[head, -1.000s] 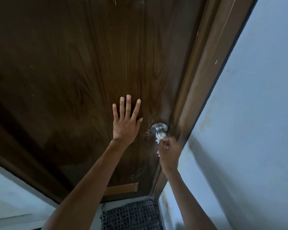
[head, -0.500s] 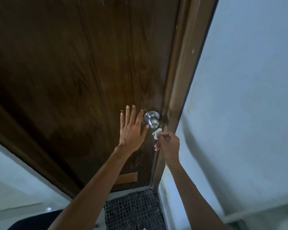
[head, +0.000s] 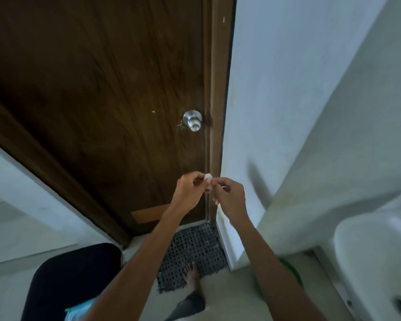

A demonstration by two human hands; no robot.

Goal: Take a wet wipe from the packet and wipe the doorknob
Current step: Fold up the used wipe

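Both hands are up in front of me, meeting low against the door (head: 102,89), well below the doorknob (head: 192,120). The wet wipe (head: 208,184) is right between them, bunched into a small white wad. Its long axis runs roughly up and down in my view, with the rounded top end poking just above my fingertips and the lower end tucked down between the hands.

My left hand (head: 190,189) has its thumb and forefinger curled in, pinching the wad from the left. My right hand (head: 229,198) does the same from the right, fingertips closed on the wipe and the other fingers folded loosely under. So both hands grip the one wipe, fingertip to fingertip, and nothing else touches it.

Nothing touches the doorknob either. It is round and silver and sits near the door's right edge, just beside the door frame (head: 218,89). Its stem sticks straight out from the door, and its face, with a small centre spot, points out toward me.

To the right is the pale wall (head: 287,89), and a white sink (head: 368,251) shows at the far right. Down below, my bare foot (head: 192,274) rests on the dark perforated mat (head: 195,246) at the foot of the door.
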